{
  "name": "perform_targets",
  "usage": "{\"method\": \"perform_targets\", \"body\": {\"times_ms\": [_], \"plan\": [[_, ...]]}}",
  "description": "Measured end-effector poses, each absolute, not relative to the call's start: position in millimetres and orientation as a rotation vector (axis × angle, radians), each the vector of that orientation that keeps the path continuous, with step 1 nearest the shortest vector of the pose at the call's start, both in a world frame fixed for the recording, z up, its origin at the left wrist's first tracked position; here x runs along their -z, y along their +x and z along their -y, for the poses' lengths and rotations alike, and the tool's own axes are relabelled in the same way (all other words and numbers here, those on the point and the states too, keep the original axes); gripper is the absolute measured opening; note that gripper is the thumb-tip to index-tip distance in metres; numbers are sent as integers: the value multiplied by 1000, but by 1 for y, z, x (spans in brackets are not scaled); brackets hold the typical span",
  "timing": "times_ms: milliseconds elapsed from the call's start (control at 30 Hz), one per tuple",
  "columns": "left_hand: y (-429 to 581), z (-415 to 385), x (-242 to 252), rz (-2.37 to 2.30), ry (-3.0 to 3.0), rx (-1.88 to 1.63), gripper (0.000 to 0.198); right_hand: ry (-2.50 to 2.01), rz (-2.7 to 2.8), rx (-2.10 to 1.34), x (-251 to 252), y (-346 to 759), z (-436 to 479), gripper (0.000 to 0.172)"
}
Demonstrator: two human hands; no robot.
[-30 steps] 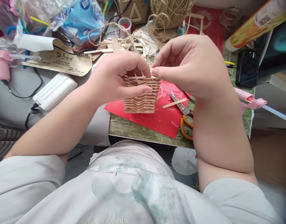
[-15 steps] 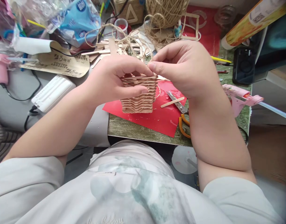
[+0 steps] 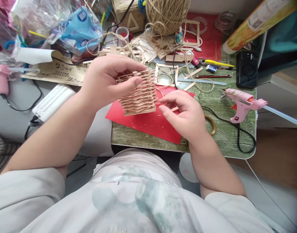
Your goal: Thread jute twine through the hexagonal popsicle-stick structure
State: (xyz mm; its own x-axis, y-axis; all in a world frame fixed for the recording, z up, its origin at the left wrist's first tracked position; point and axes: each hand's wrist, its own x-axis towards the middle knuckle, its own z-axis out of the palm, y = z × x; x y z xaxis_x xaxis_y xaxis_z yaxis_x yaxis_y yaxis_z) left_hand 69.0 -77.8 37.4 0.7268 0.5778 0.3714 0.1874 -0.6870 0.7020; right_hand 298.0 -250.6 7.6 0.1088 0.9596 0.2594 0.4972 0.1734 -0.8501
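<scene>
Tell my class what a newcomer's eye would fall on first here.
Probably the ribbed basket in the left hand, seen against a bright red sheet. Then, perhaps, the big ball of twine at the far side of the table, and a pink glue gun near its right edge.

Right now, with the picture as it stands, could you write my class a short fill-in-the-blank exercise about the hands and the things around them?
1. The left hand holds the basket over a sheet of paper coloured ____.
2. The glue gun nearest the right hand is coloured ____.
3. From the person's side, that glue gun lies to the ____ of the right hand.
4. The ball of twine is ____ (nearer to/farther from) the person than the basket.

Missing words: red; pink; right; farther from.
</scene>
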Motion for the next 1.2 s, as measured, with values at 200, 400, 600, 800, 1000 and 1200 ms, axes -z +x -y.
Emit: {"method": "perform_targets", "body": {"times_ms": [200, 400, 600, 800, 1000, 1200], "plan": [[72, 78, -37, -610, 2238, -784, 36, -1664, 1741, -261, 7, 323, 284, 33], [72, 75, -33, -585, 2328, -797, 29, -1823, 2024, -116, 31, 368, 283, 40], [74, 75, -29, -593, 2304, -873, 23, -1819, 2083, -94, 38, 371, 275, 28], [76, 82, -39, -561, 2337, -862, 24, -1639, 1941, -222, 12, 364, 280, 27], [78, 84, -43, -509, 2368, -796, 24, -1554, 1916, -132, -6, 352, 273, 27], [76, 80, -38, -547, 2303, -850, 25, -1586, 1908, -141, -9, 349, 261, 26]]}}
